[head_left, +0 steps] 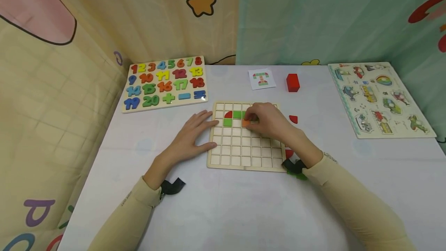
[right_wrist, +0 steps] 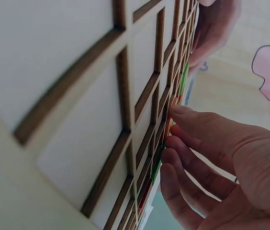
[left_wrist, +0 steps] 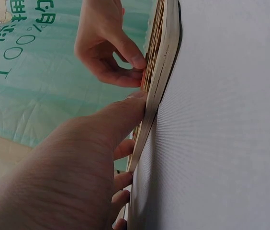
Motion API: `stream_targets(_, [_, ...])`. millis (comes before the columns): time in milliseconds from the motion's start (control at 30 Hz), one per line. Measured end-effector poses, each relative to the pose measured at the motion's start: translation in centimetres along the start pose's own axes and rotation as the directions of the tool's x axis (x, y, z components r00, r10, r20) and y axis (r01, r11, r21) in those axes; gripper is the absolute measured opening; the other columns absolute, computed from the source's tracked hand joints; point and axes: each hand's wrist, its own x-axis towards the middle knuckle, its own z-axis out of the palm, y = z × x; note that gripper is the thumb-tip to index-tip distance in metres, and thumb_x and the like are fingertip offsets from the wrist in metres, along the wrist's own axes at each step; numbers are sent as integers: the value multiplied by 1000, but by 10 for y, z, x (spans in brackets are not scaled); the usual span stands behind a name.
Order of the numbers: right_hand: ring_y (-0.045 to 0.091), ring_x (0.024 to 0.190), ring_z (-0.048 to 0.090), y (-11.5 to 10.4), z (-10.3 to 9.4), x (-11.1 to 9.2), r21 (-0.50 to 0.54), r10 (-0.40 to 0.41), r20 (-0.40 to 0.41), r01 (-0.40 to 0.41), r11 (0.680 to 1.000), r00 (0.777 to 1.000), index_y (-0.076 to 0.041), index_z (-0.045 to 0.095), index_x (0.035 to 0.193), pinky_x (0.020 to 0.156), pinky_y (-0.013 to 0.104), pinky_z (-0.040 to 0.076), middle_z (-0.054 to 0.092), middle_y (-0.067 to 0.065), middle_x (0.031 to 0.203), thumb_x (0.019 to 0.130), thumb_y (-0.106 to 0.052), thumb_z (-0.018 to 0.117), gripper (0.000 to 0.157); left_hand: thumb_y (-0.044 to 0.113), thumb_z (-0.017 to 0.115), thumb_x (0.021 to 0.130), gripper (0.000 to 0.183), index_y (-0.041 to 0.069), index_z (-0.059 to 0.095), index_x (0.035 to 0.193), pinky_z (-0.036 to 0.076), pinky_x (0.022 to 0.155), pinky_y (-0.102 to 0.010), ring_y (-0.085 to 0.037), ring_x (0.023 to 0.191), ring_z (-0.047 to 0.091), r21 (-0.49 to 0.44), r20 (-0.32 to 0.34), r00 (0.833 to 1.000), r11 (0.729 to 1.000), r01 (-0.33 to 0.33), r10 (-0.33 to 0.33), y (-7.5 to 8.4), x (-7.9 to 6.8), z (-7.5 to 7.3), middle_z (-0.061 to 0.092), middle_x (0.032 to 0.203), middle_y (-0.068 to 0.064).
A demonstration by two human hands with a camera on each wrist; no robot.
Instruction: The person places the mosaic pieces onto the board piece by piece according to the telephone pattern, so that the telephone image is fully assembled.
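Note:
A wooden grid board (head_left: 236, 140) lies on the table before me. My right hand (head_left: 265, 119) is over its upper part, pinching a small orange square tile (head_left: 246, 123) between thumb and fingers, right at a grid cell. In the right wrist view the thumb (right_wrist: 207, 124) presses against the tile's edge. To its left sit a red quarter-round tile (head_left: 228, 114), a green tile (head_left: 237, 114) and another green tile (head_left: 227, 122). My left hand (head_left: 193, 135) touches the board's left edge, fingers extended. The right hand covers part of the upper rows.
Behind the board lie a pattern card (head_left: 261, 79) and a red block (head_left: 293, 82). A number puzzle (head_left: 163, 84) is at back left, a picture puzzle (head_left: 381, 100) at right. Loose red (head_left: 294, 119) and green pieces (head_left: 300, 176) lie right of the board.

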Motion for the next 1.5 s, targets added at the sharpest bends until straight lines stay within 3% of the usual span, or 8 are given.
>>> stream_targets(133, [21, 90, 67, 4, -5, -6, 37, 39, -4, -39, 999, 999, -9, 78, 105, 85, 38, 60, 73, 3, 97, 89, -14, 84, 18, 42, 77, 95, 70, 19, 53, 156, 8, 136, -48, -27, 164, 15, 3, 3, 1000, 1000, 1, -1, -1, 0, 1, 31, 173, -7])
stream_targets(467, [22, 90, 67, 28, -28, -33, 108, 38, -86, -29, 994, 996, -6, 78, 105, 79, 40, 62, 74, 3, 94, 89, -11, 85, 18, 43, 77, 94, 70, 20, 52, 156, 9, 136, -48, -27, 164, 16, 9, -1, 1000, 1000, 0, 0, -2, 0, 0, 31, 173, -7])
stream_targets(767, [18, 88, 63, 52, -42, -69, 81, 92, -111, -84, 993, 990, -11, 79, 107, 80, 37, 61, 74, 0, 95, 91, -14, 84, 17, 43, 77, 94, 70, 20, 52, 156, 9, 136, -48, -27, 164, 16, 15, -5, 1000, 1000, 0, 0, -2, 1, -1, 32, 173, -6])
stream_targets(900, [18, 90, 64, 61, -43, -83, 92, 118, -101, -109, 990, 988, -11, 79, 109, 82, 38, 62, 74, 0, 98, 90, -15, 84, 20, 43, 77, 95, 70, 21, 52, 156, 10, 136, -50, -28, 164, 16, 13, -6, 1000, 1000, 10, -10, -3, -1, -1, 32, 173, -6])
stream_targets(1133, [17, 91, 65, 73, -39, -106, 116, 163, -103, -151, 982, 981, -12, 79, 108, 80, 24, 61, 75, -1, 98, 88, -20, 88, 23, 44, 76, 95, 69, 22, 51, 156, 9, 136, -48, -26, 164, 16, 17, 1, 1000, 1000, 19, -19, -6, -4, 1, 31, 173, -5])
stream_targets(1300, [17, 91, 65, 76, -38, -118, 123, 189, -109, -175, 977, 976, -14, 80, 108, 80, 21, 60, 76, -2, 99, 86, -26, 90, 27, 45, 76, 95, 70, 23, 51, 157, 8, 136, -47, -25, 165, 15, 23, 6, 1000, 1000, 21, -22, -5, -3, 0, 30, 174, -4])
stream_targets(1500, [17, 95, 64, 78, -39, -128, 104, 232, -51, -226, 969, 971, -15, 79, 113, 83, 19, 59, 75, -2, 103, 84, -35, 92, 37, 44, 77, 94, 71, 22, 52, 157, 9, 136, -48, -28, 164, 16, 12, 0, 1000, 1000, 0, 0, -3, 1, 1, 31, 173, -7])
